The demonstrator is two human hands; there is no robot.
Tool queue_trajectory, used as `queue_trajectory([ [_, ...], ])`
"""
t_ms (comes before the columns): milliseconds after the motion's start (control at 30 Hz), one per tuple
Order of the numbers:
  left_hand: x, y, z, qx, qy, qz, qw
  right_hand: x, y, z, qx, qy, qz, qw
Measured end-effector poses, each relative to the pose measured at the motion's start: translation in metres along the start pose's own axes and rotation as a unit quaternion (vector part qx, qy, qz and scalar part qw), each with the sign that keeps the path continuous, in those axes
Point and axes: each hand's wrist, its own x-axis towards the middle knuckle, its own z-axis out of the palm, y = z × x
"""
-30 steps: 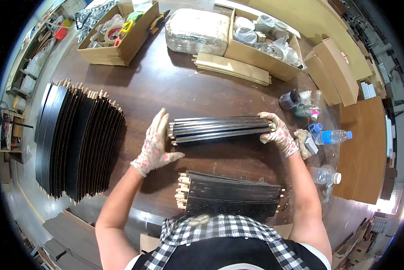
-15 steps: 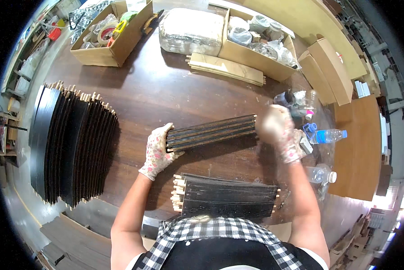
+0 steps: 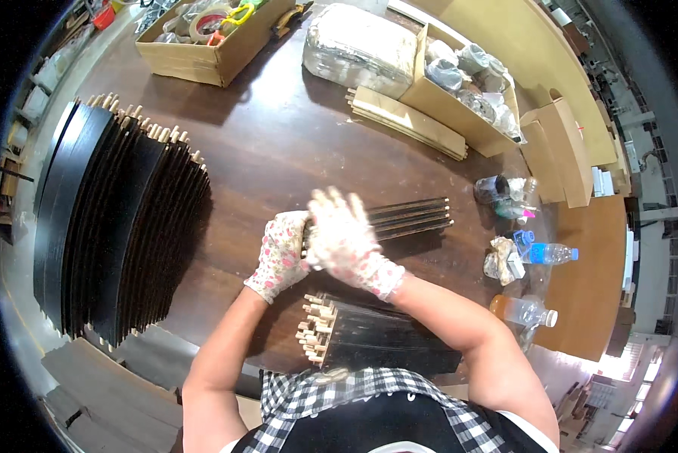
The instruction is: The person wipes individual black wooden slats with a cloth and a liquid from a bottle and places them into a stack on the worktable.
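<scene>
Several narrow black slats [image 3: 410, 219] with pale wooden pegs at their ends lie side by side on edge in the middle of the table. My left hand [image 3: 282, 253], in a white floral glove, is closed around their left end. Above that same end is my right hand [image 3: 344, 238], gloved alike and slightly blurred, its fingers stretched out and apart. It hides part of the slats, and I cannot tell whether it touches them. Close to my body lies a stack of black slats [image 3: 392, 336], pegs pointing left.
A large row of black slats [image 3: 120, 226] stands at the left. Cardboard boxes [image 3: 195, 64] of supplies, a wrapped bundle [image 3: 361, 49] and pale boards [image 3: 407, 121] sit at the back. Plastic bottles [image 3: 550, 254] and a crumpled rag [image 3: 499, 260] are on the right.
My right hand has moved left from the slats' right end to their left end. The rag it covered now shows. My left hand keeps its hold, and the whole view has shifted.
</scene>
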Motion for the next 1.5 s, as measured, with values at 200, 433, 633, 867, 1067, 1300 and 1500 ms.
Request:
queue_trajectory([
  [200, 0.012, 0.01, -0.005, -0.063, -0.008, 0.036, 0.997, -0.07, 0.138, -0.01, -0.093, 0.072, 0.205, 0.972],
  [433, 0.008, 0.012, -0.007, -0.021, -0.007, 0.026, 0.999, -0.018, 0.05, -0.009, -0.067, -0.054, 0.106, 0.991],
  [633, 0.012, 0.016, -0.003, -0.037, 0.004, 0.049, 0.998, -0.081, 0.191, -0.001, -0.166, 0.098, 0.275, 0.942],
  [867, 0.003, 0.008, -0.006, 0.008, 0.033, 0.043, 0.998, -0.082, 0.216, -0.065, 0.176, 0.358, 0.289, 0.87],
  [1067, 0.004, 0.017, -0.013, 0.062, 0.038, 0.008, 0.997, -0.039, 0.138, -0.026, -0.152, -0.025, 0.117, 0.981],
  [1300, 0.001, 0.01, -0.003, 0.075, 0.004, -0.005, 0.997, 0.005, 0.019, 0.001, -0.076, 0.041, -0.041, 0.995],
  [1500, 0.002, 0.009, -0.006, 0.061, 0.022, -0.031, 0.997, 0.021, 0.04, 0.017, 0.516, 0.185, -0.207, 0.811],
])
